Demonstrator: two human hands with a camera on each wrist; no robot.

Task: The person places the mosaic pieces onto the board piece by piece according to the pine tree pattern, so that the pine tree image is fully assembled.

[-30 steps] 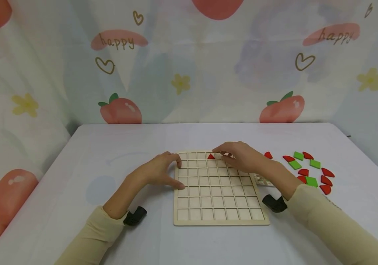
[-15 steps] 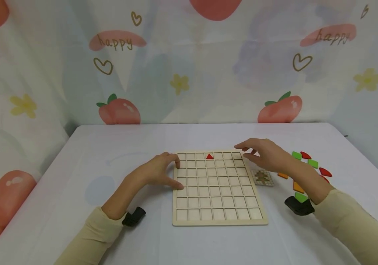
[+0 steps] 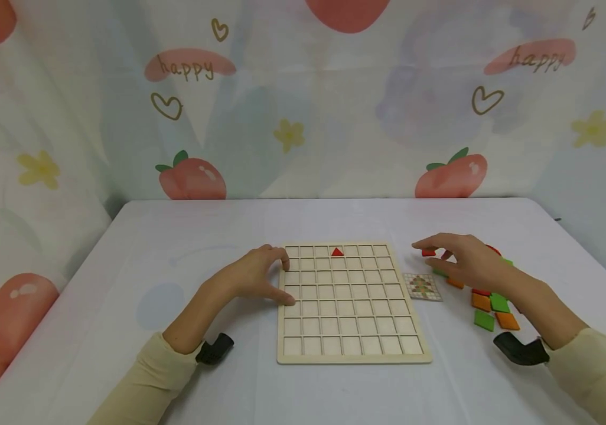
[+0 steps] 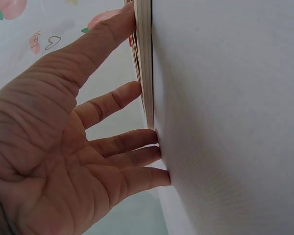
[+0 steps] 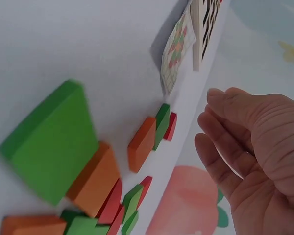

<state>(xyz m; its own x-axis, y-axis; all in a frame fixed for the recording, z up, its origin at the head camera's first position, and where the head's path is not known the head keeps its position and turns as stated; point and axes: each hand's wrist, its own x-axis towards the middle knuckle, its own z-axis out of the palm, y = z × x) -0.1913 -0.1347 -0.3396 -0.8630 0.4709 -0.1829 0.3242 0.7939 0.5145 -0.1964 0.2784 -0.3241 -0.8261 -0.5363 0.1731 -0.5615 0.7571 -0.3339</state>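
Observation:
A wooden grid board [image 3: 356, 359] lies flat on the white table, with one red triangle [image 3: 337, 252] in its top row. The left hand [image 3: 252, 271] is at the board's left edge, its thumb and fingers spread along the rim. In the left wrist view the fingertips [image 4: 149, 137] are right at the board's side. The right hand [image 3: 465, 257] hovers to the right of the board above the loose pieces, near a red piece [image 3: 427, 252]. In the right wrist view nothing shows between its loosely bent fingers [image 5: 215, 152].
A small pattern card [image 3: 422, 287] with a tree-like picture lies just right of the board. Beside it are several green pieces [image 3: 484, 320], orange pieces [image 3: 507, 321] and red pieces, partly hidden under the right arm. A patterned curtain [image 3: 335, 159] hangs behind the table.
The right hand has moved from the board's top row, near the red triangle, rightward to over the loose pieces. The left hand has stayed at the board's left edge.

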